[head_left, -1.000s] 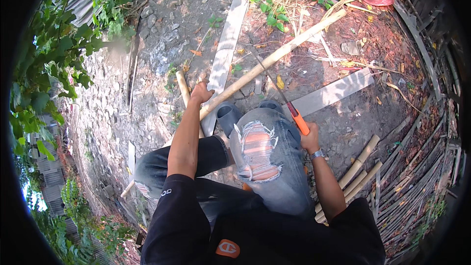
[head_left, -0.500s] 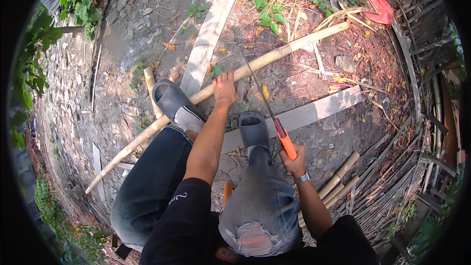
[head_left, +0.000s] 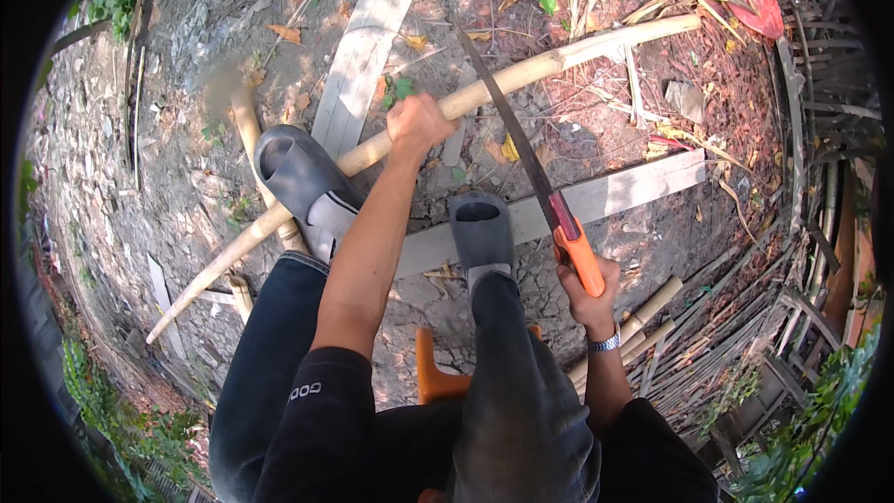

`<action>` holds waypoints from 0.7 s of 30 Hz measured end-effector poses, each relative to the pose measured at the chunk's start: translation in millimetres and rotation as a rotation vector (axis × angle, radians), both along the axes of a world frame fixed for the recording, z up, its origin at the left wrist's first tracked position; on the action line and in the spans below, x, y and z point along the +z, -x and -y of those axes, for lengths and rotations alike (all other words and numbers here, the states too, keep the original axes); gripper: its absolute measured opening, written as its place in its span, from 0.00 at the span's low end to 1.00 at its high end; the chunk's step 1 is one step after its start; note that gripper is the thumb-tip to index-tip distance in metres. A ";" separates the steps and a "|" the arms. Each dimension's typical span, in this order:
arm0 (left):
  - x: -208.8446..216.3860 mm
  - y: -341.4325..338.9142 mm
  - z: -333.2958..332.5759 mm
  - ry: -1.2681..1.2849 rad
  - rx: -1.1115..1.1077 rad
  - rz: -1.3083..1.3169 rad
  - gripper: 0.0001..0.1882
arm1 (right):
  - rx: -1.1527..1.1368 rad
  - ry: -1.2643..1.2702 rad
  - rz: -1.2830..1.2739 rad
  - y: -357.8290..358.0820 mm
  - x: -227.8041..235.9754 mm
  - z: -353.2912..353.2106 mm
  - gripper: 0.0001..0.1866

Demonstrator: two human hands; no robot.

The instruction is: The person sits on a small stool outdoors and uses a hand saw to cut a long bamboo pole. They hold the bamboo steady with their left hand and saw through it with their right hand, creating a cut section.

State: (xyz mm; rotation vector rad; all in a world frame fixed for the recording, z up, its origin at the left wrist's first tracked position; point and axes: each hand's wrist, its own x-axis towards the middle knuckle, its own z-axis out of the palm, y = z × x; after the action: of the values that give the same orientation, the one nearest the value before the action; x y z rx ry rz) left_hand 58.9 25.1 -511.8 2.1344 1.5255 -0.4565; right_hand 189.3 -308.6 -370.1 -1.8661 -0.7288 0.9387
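Observation:
My left hand is wrapped round a long pale bamboo pole that slants across the ground from lower left to upper right. In my right hand is a handsaw with an orange handle. Its dark blade crosses over the pole, to the right of my left hand; whether the teeth touch the bamboo I cannot tell. My left foot, in a grey slide sandal, presses on the pole where it lies over a shorter bamboo piece.
Two flat boards lie on the dirt, one at the far left and one in front of my right foot. Cut bamboo lengths lie at my right. An orange stool is beneath me. A red plastic bag sits far right.
The saw and my right hand have shifted right, with the handle slightly nearer the front. My left hand still grips the pole. The view has moved, and more of the stool shows.

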 end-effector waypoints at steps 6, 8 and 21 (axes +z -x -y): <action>-7.2 -10.1 4.9 0.027 -0.027 -0.053 0.25 | 0.037 0.089 0.084 0.3 2.7 9.5 0.02; -6.0 -9.1 -1.5 0.048 -0.039 -0.067 0.26 | 0.044 0.071 0.084 6.8 -5.1 5.0 0.03; 5.0 76.7 1.2 0.067 -0.025 -0.310 0.37 | 0.001 -0.036 0.016 10.8 -17.3 17.7 0.06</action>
State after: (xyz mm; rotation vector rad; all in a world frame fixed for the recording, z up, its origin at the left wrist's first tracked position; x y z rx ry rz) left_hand -17.8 23.9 -506.8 2.1060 1.6197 -0.8697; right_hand 178.5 -326.3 -387.4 -1.8438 -0.7518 0.9063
